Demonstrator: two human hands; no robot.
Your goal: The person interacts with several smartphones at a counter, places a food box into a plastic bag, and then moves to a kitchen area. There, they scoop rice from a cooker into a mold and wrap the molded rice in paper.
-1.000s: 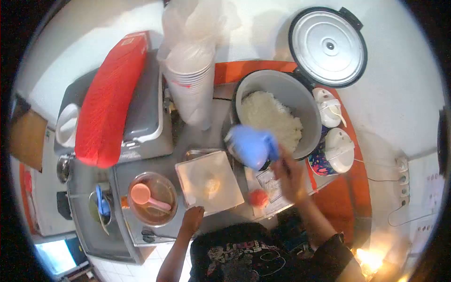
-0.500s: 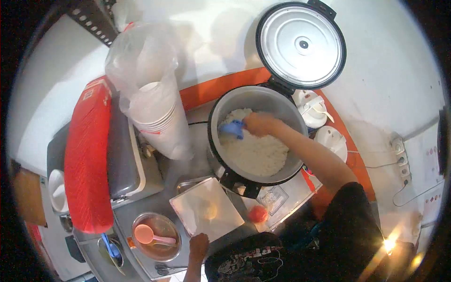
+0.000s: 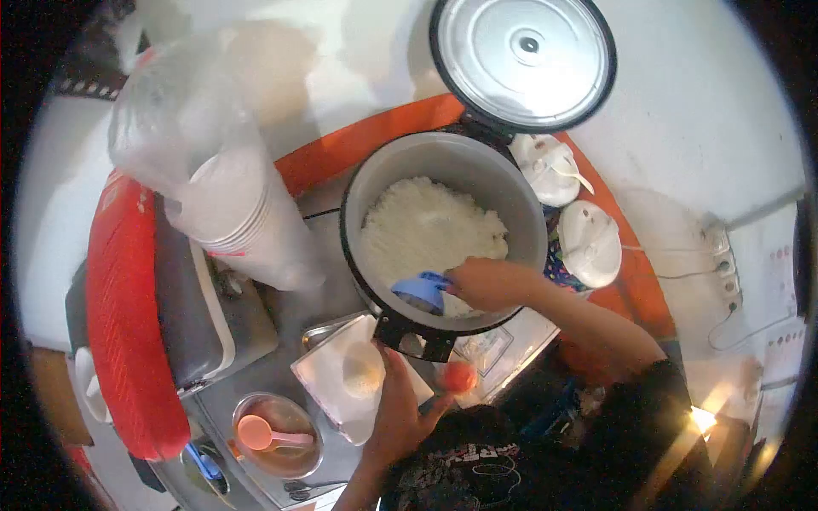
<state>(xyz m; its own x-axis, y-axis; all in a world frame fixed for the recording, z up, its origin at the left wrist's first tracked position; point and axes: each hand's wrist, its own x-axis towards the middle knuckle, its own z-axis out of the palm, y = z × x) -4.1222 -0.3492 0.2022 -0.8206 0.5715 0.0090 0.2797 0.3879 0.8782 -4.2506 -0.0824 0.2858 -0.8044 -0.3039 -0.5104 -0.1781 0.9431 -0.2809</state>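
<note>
My right hand (image 3: 486,284) is closed around the handle of a blue scoop (image 3: 419,292). The scoop is inside a large rice cooker (image 3: 356,281), low over the near side of the white rice (image 3: 430,223). My left hand (image 3: 402,407) lies at the right part of the white paper sheets (image 3: 328,375), thumb spread away from the fingers. A round, pale patch shows on the top sheet beside my fingers, and the sheet's near corner bends. The cooker's lid (image 3: 528,64) stands raised at the back.
Left of the paper, a steel bowl (image 3: 298,464) holds a pink dipper (image 3: 266,434). Foam bowls in a plastic bag (image 3: 247,200) stand behind, beside a long red wrapped pack (image 3: 128,315). Two white-lidded containers (image 3: 590,245) sit right of the cooker. A red round object (image 3: 458,376) lies in front.
My right hand and the scoop have moved from the rice's far left to its near side. My left hand has moved up from the paper's near edge and spread its fingers.
</note>
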